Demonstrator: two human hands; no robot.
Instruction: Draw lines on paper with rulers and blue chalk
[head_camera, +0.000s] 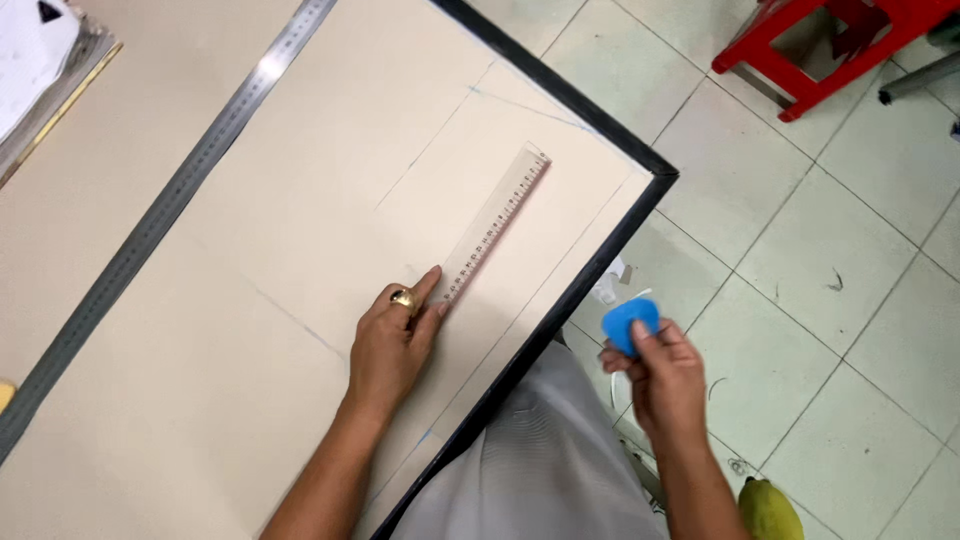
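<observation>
Grey cloth of the person's clothing (545, 470) fills the bottom of the view, pressed close against the dark edge of the bench (590, 275), so the work is being done standing or sitting right at the corner.

Off to the side, the right hand (665, 385) is held out over the tiled floor (830, 260), clear of the bench, its fingers pinched shut on a blue piece of chalk (630, 322); the rounded piece is kept upright between thumb and fingers, as if held ready rather than laid down. One piece of chalk is counted.

Next in, the left hand (392, 345) is laid flat on the cream fabric (300, 260), fingers together and extended, gripping nothing, the fingertips pressing on the near end of the clear ruler (492, 228). A gold ring (403, 298) is seen on one finger. The pressure appears to be there to keep the ruler from sliding, since it lies slanted alongside one of the faint blue lines marked on the fabric.

Further out, a long steel ruler (160, 225) is stretched diagonally across the bench, untouched, well apart from both hands. That makes two rulers: one clear and short, one metal and long.

At the far left corner, a stack of papers (45, 60) is resting. Beyond the bench, one red stool (830, 45) stands on the floor, and a yellow-green fruit (770, 510) is glimpsed low by the right arm.
</observation>
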